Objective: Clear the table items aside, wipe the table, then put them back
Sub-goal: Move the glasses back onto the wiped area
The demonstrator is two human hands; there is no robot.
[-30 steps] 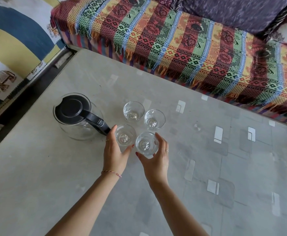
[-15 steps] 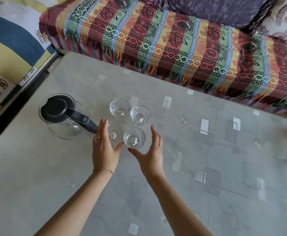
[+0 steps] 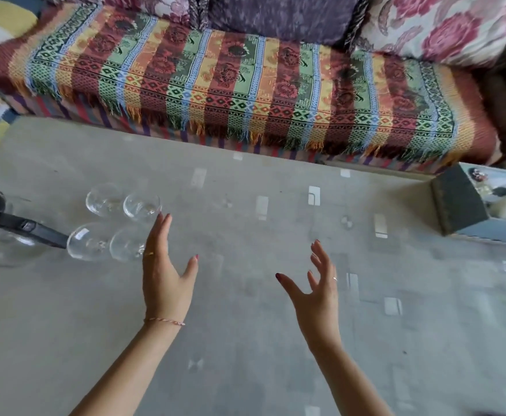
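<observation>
Glass is what matters for handling: four small clear tumblers (image 3: 115,225) stand upright in a tight two-by-two cluster near the left edge of the grey surface (image 3: 245,340), and beside them, cut off by that edge of the view, sits a glass jug (image 3: 8,235) with a black lid and a black handle. By my judgement the tumblers are light, rigid, smooth-walled and breakable, so each is best taken round its side wall with fingers and thumb opposed, lifted straight up so that neighbours do not knock together; they look to be touching or nearly so, though the blur leaves that unclear. Their long axes are vertical, mouths up. The jug likely weighs more and should be carried by its handle, which points toward the tumblers, its tip just beside the near-left one. The left hand (image 3: 164,274) hangs released, fingers straight and together, just beside the near-right tumbler and holding nothing; whether it touches the glass I cannot tell. The right hand (image 3: 317,292) hovers well apart toward the middle of the surface, fingers spread and relaxed, empty. A grey box (image 3: 458,202) sits at the far right corner.
</observation>
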